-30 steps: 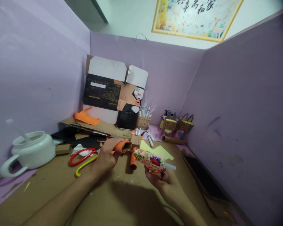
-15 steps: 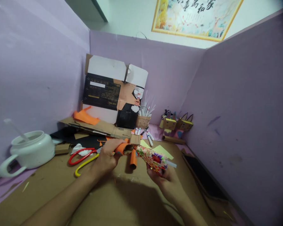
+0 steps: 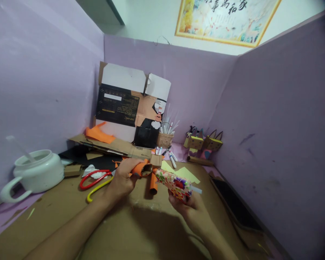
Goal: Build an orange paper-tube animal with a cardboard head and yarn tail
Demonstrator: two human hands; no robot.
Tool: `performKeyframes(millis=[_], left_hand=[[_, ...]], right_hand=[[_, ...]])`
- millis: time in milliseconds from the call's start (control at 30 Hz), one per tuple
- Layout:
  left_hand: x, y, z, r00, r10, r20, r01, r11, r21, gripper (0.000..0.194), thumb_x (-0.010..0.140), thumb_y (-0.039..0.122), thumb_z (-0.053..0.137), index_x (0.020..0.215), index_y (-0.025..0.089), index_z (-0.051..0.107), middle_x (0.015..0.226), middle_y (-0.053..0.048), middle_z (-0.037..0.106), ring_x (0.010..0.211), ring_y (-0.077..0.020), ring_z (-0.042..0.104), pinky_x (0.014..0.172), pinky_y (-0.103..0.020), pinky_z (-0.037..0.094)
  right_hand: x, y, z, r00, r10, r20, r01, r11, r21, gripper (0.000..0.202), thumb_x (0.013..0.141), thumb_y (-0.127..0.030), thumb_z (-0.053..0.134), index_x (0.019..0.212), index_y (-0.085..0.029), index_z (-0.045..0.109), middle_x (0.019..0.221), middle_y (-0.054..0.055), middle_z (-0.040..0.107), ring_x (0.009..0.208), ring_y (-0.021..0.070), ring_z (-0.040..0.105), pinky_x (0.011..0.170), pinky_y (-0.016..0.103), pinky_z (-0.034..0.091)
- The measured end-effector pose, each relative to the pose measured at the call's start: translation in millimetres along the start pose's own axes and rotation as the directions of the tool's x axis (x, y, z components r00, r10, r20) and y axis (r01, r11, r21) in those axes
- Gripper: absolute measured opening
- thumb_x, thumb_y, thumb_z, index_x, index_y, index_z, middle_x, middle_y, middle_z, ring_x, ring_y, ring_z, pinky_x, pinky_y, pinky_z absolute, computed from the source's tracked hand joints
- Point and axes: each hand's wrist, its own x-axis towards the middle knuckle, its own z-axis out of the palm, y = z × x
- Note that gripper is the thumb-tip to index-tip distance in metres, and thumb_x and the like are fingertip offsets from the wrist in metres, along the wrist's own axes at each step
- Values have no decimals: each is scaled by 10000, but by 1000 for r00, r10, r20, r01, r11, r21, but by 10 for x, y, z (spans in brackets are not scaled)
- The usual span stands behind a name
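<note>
Left hand [image 3: 124,179]: grip closed round an orange tube [image 3: 139,170], wrapping already on, above the counter [image 3: 119,231]; right hand [image 3: 188,209]: grip round a glue gun [image 3: 173,182], at the tube's four o'clock; gluing seemed unfinished.

Scissors [image 3: 97,182] right of mug [image 3: 39,171]

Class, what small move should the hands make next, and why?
I would probably have the right hand guide the flowered glue gun along the rim of the orange tube in the left hand, since the tube's open end faces the gun and its nozzle looks close to that rim.
</note>
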Motion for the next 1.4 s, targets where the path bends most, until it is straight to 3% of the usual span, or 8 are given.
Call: performKeyframes(millis=[633, 933, 1133, 1400], left_hand=[[-12, 23, -1, 1000, 18, -20, -18, 999, 26, 211, 803, 261, 560, 997, 187, 597, 1018, -77, 646, 954, -219, 577, 854, -350, 435], [-18, -1, 22, 998, 47, -52, -45, 998, 38, 247, 754, 123, 557, 989, 190, 595, 994, -53, 651, 947, -199, 574, 851, -337, 442], [-12, 3, 25, 996, 73, -43, -71, 996, 57, 266, 739, 107, 550, 989, 182, 606, 976, -57, 660, 932, -205, 584, 837, -340, 449], [-19, 9, 24, 996, 77, -51, -75, 996, 44, 260, 746, 103, 549, 986, 187, 602, 976, -62, 657, 926, -205, 584, 835, -345, 449]], right_hand=[[-32, -42, 45, 999, -12, 48, 13, 1000, -28, 212, 663, -325, 542, 569, -184, 416, 563, -38, 311, 526, 94, 269, 468, 227, 232], [-61, -69, 51, 991, -93, 95, 91, 996, 24, 111, 713, -232, 523, 627, -171, 490, 593, -34, 363, 539, 95, 302, 483, 218, 269], [-65, -80, 55, 986, -110, 125, 105, 993, 45, 157, 710, -172, 518, 577, -180, 436, 609, -34, 425, 515, 81, 304, 466, 207, 265], [-88, -60, 66, 990, -47, 134, 39, 998, 59, 234, 700, -213, 548, 538, -188, 382, 573, -45, 360, 502, 76, 260, 459, 209, 247]])
